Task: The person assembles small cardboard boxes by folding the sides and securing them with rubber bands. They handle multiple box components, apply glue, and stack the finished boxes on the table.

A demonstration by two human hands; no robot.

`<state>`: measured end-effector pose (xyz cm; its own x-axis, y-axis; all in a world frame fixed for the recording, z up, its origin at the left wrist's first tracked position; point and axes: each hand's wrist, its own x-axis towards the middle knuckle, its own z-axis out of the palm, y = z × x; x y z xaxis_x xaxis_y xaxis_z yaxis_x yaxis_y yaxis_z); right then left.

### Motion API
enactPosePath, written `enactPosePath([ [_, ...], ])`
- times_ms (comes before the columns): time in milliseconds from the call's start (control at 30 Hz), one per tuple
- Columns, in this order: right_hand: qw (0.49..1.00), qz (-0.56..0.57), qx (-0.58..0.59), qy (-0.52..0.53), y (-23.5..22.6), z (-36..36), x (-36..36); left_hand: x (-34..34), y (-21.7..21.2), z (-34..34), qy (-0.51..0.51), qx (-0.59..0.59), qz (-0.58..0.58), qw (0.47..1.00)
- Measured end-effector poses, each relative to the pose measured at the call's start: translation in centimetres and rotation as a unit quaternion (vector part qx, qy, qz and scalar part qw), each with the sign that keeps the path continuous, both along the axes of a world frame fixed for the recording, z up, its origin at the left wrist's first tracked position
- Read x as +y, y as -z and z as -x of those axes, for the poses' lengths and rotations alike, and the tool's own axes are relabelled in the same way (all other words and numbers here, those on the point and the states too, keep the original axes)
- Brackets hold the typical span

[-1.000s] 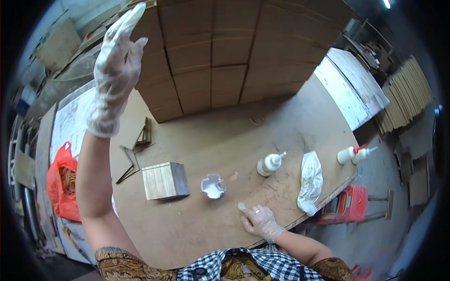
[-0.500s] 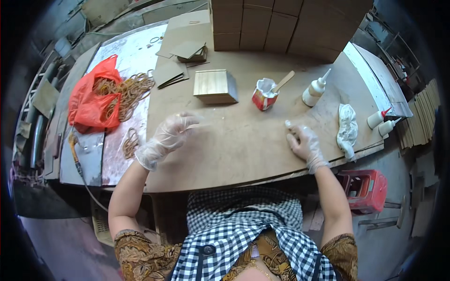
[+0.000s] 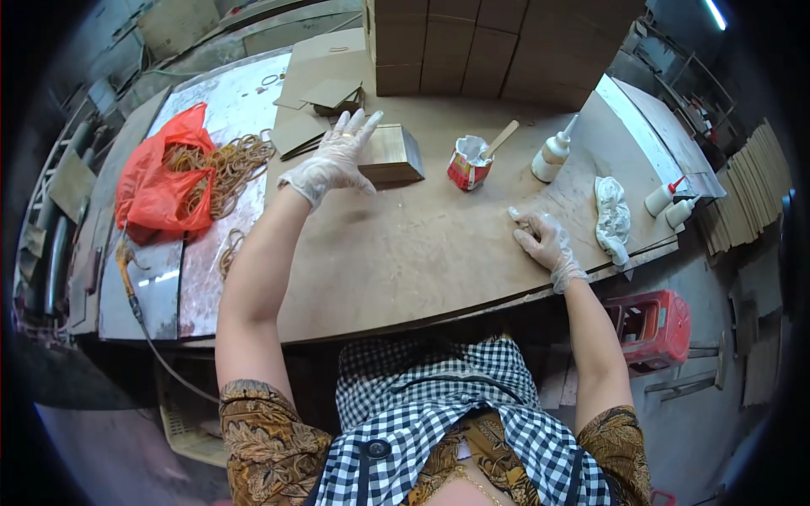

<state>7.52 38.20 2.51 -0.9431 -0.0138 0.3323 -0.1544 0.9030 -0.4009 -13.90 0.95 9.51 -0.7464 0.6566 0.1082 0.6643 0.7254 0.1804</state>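
Just right of the left hand (image 3: 333,160) — fingers spread, touching — sits the wooden box (image 3: 390,156); right hand (image 3: 544,240) rests loosely curled, well apart.

Person is wearing thin clear disposable gloves on left hand (image 3: 335,160) and right hand (image 3: 544,243), brown patterned short sleeves, black-and-white checked apron over it.

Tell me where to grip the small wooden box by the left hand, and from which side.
Grip the wooden box across its two long side faces, coming from above. It lies flat on the table, broad top face up, and looks narrow enough to span. The left hand already rests on its left end; the right hand lies apart.
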Motion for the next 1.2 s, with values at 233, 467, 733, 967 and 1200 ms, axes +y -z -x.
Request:
enactPosePath([
  [233, 0.995, 0.096, -0.031, 0.003, -0.8, -0.4, 0.4, 3.3, -1.4, 3.9, -0.023, -0.106, 0.127, 0.986],
  [467, 0.993, 0.119, -0.005, -0.020, 0.4, 0.3, 1.2, 4.3, -0.7, 6.1, -0.004, -0.189, 0.122, 0.974],
  [733, 0.962, -0.064, 0.051, -0.259, -3.8, 6.6, -10.0, 3.2, 0.6, 6.4, 0.038, -0.156, 0.065, 0.985],
  [967, 0.967, -0.042, -0.076, -0.239, -0.7, 12.2, -13.3, 4.0, 0.4, 6.9, 0.043, -0.155, 0.076, 0.984],
  [1200, 0.956, -0.062, -0.154, -0.244, -0.1, 13.0, -13.6, 3.2, 1.6, 7.1, 0.046, -0.147, 0.055, 0.987],
])
